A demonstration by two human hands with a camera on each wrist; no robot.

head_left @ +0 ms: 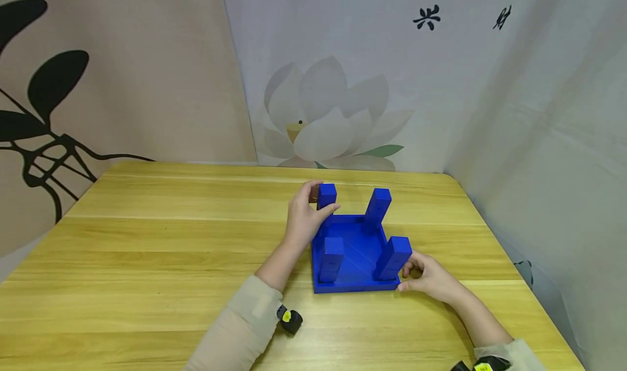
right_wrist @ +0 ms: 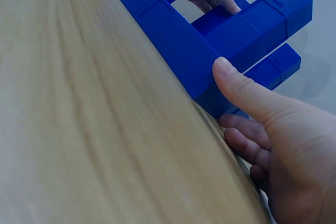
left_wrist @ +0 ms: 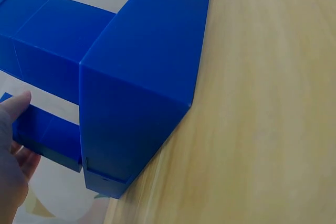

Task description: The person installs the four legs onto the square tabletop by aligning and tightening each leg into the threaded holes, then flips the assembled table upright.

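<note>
A blue square plastic frame (head_left: 357, 287) with low walls lies on the table, and a square post rises from each corner, much like an upturned stool. My left hand (head_left: 305, 214) grips the far left post (head_left: 327, 193) near its top, thumb on the near side and fingers behind. At the near right corner, my right hand (head_left: 433, 279) pinches the base; in the right wrist view its thumb (right_wrist: 236, 82) lies on the corner while the curled fingers sit low beside the tabletop. Small numbers mark the near right post (right_wrist: 278, 9).
The wooden table (head_left: 171, 240) reaches back to a curtain (head_left: 196, 88) printed with plants, a lotus and black characters. On the right, a pale cloth (head_left: 563, 169) hangs past the table's edge. Each sleeve carries a small black wrist camera (head_left: 292, 321).
</note>
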